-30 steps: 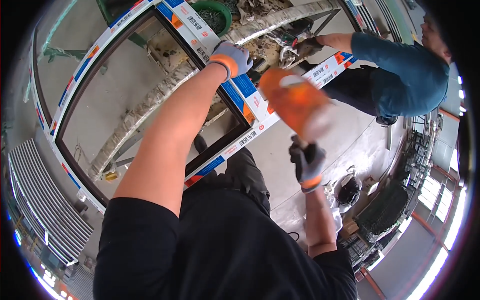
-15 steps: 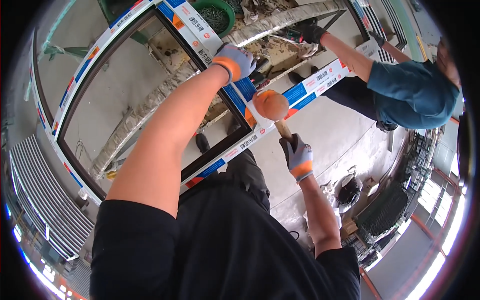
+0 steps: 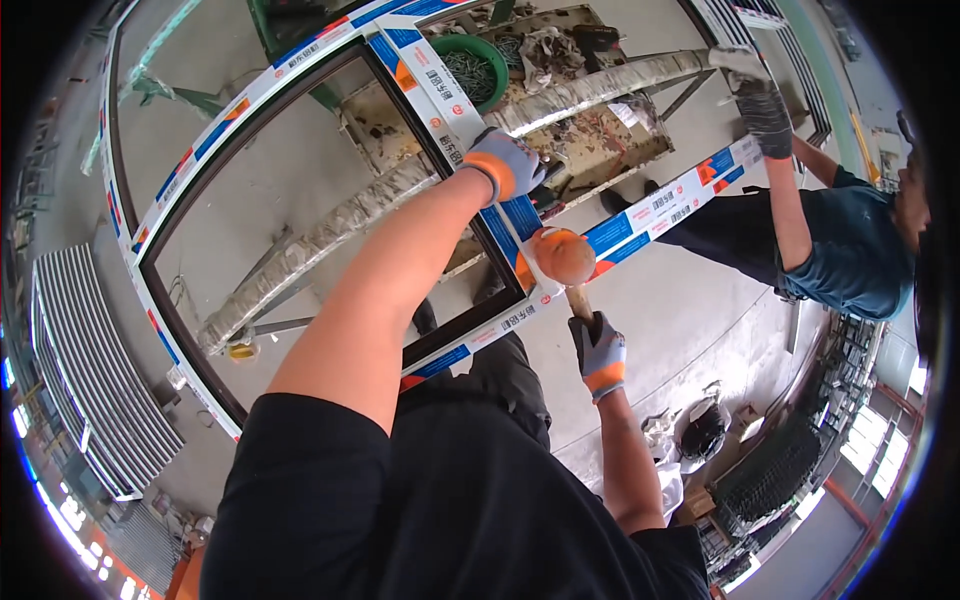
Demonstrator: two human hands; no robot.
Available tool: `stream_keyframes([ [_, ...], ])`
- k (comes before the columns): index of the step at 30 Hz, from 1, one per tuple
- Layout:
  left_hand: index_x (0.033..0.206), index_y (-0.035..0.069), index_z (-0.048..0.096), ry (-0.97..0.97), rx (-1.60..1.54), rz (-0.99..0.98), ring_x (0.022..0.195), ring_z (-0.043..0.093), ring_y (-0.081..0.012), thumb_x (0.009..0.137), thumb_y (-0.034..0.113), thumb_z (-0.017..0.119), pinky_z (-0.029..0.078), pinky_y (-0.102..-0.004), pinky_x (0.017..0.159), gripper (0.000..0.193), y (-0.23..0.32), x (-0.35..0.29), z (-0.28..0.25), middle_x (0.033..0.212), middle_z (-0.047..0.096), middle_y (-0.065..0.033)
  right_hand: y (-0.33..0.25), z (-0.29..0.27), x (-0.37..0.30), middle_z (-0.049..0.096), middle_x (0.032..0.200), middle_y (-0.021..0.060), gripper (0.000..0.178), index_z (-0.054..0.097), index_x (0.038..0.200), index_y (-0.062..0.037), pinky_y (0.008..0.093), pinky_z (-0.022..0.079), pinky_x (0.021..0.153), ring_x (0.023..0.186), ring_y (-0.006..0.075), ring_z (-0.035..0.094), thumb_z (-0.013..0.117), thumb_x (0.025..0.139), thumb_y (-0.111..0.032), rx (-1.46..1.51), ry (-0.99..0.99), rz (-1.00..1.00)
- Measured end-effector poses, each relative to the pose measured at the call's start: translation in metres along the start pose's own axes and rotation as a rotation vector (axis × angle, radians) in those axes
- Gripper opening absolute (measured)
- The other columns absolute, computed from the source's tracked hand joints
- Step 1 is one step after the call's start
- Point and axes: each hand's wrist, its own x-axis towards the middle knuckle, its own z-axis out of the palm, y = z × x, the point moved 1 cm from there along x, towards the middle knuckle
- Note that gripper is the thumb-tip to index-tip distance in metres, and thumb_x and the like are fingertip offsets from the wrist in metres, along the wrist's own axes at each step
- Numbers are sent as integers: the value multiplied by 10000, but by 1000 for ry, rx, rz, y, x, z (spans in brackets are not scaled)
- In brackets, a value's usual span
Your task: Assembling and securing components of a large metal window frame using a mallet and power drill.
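Note:
My right hand point(image 3: 601, 354), in a grey and orange glove, is wrapped round the wooden handle of a mallet point(image 3: 566, 257). The mallet's orange, rounded head is over the joint where the middle bar meets the near rail of a large window frame point(image 3: 470, 345). Dark profiles with white, blue and orange protective film make up the frame. My left hand point(image 3: 506, 166), gloved the same way, is closed at the middle bar point(image 3: 437, 88). A dark piece shows by its fingers, but what they grip is hidden.
Below the frame is a wrapped support beam point(image 3: 330, 220) and a stained tray with a green basin point(image 3: 468, 72) of screws. A co-worker point(image 3: 845, 235) stands at the right, a gloved hand near the frame's far right side. Metal strips point(image 3: 90, 370) are stacked at left.
The view has shifted, so the frame and my hands appear lower and further right. The co-worker's gloved hand has left the drill-like tool under the frame and moved to the frame's far right side.

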Motion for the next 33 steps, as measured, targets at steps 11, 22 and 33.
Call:
stream_keyframes([
  [11, 981, 58, 682, 4, 54, -44, 820, 680, -279, 940, 468, 423, 485, -421, 828, 487, -14, 7, 7, 822, 716, -104, -21, -26, -7, 528, 580, -22, 247, 622, 849, -46, 241, 341, 414, 466, 43, 457, 604, 952, -270, 668, -88, 293],
  [22, 917, 121, 690, 157, -226, -73, 731, 649, -297, 853, 338, 543, 521, -414, 758, 270, -2, 7, 9, 828, 685, -81, -171, -40, 230, 661, 827, 255, 360, 636, 928, -26, 507, 499, 683, 814, 458, 632, 603, 931, -385, -119, -51, -519],
  [33, 730, 98, 666, 117, -132, -82, 712, 682, -273, 883, 359, 517, 525, -424, 686, 337, -12, -4, 27, 708, 689, -61, -344, -56, 268, 674, 750, 158, 294, 582, 1102, 1, 470, 511, 629, 684, 396, 660, 504, 983, -256, 556, -74, -973],
])
